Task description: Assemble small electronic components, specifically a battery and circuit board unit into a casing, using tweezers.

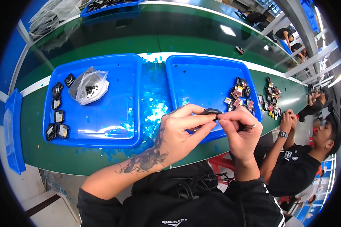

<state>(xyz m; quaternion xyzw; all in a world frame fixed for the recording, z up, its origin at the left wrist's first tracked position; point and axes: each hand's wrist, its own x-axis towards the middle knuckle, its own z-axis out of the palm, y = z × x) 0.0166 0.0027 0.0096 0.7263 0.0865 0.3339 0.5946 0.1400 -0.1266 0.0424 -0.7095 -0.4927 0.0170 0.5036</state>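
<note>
My left hand (185, 123) grips a small black camera-like device (212, 111) between thumb and fingers, above the near edge of the right blue tray (201, 72). At the device's right end, the thumb and forefinger of my right hand (240, 130) are pinched together on its edge. A slim dark object with a shiny end (251, 127) pokes out by the curled fingers of my right hand; its kind is unclear. Beyond that hand, several opened black devices with exposed parts (238, 92) lie heaped in the tray's right side.
In the left blue tray (102, 142), a clear plastic bag (90, 86) holds small black pieces beside several black devices (58, 116). Blue film scraps (153, 109) litter the green table between the trays. To the right, a co-worker (297, 159) sits by another device pile (272, 96).
</note>
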